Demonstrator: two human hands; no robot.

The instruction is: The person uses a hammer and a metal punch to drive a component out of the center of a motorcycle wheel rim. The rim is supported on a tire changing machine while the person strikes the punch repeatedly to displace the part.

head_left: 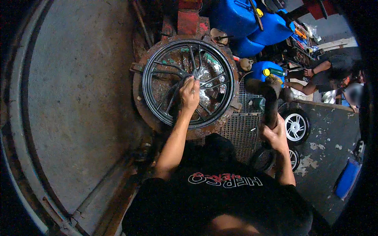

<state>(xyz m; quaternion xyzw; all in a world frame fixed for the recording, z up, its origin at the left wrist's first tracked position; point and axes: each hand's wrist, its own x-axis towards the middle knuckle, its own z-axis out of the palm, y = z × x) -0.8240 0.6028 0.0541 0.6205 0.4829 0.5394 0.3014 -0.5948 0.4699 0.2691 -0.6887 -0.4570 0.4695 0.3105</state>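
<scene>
The person's right hand (274, 134), nearest along with the black T-shirt (224, 188), has its grip wrapped tightly round a dark, thick-headed hammer (271, 112), raised beside the wheel. The left hand (190, 95) has its grip bunched, fingers drawn together at the hub of a black spoked alloy wheel (183, 74); whether it pinches anything small there cannot be told. The wheel lies flat on a rusty round stand (138, 98), and wet, glinting surfaces show between its spokes. Right of it runs a metal grating (246, 125); near the right forearm stands a white-spoked wheel (295, 126) with a black tyre. Beyond are a small blue jug (263, 69), a green bottle (278, 72) and large blue plastic drums (232, 17), their contents hidden by opaque walls. Far right, another person's forearm (322, 67) shows.
</scene>
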